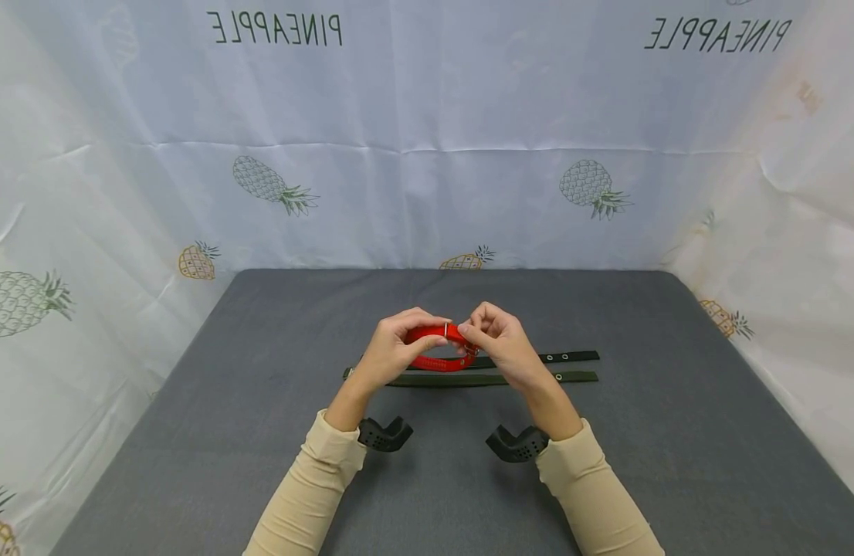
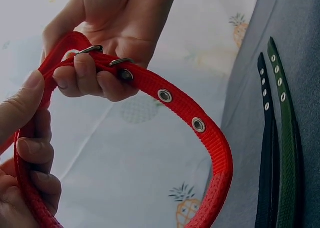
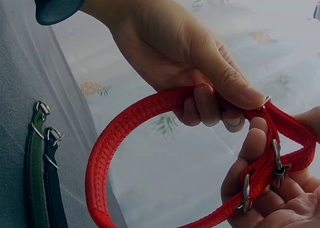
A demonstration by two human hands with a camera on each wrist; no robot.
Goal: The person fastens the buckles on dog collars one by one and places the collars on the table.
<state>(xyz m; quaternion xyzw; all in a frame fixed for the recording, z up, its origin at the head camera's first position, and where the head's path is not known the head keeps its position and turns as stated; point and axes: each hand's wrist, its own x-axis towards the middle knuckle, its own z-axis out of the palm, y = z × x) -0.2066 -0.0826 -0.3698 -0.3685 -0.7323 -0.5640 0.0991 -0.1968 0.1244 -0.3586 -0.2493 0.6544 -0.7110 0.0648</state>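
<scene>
A red collar [image 1: 437, 364], bent into a loop, is held up by both hands above the table. My left hand [image 1: 392, 351] grips its padded band, thumb on top and fingers curled beneath. On the other side, my right hand [image 1: 503, 340] pinches the strap by the buckle [image 3: 277, 160], its fingers wrapped around the layered webbing. A small fold of red strap [image 2: 65, 45] bulges between the two hands. Metal eyelets [image 2: 165, 95] line the strap beyond the right fingers. A D-ring [image 3: 246, 192] also shows there. Fingers partly hide the buckled part.
Two more collars lie stretched out side by side on the grey table [image 1: 427, 494], behind the hands: a dark green one [image 1: 482, 381] in front, a black one [image 1: 580, 356] behind it. A white pineapple-print curtain [image 1: 427, 208] surrounds the table's back and sides.
</scene>
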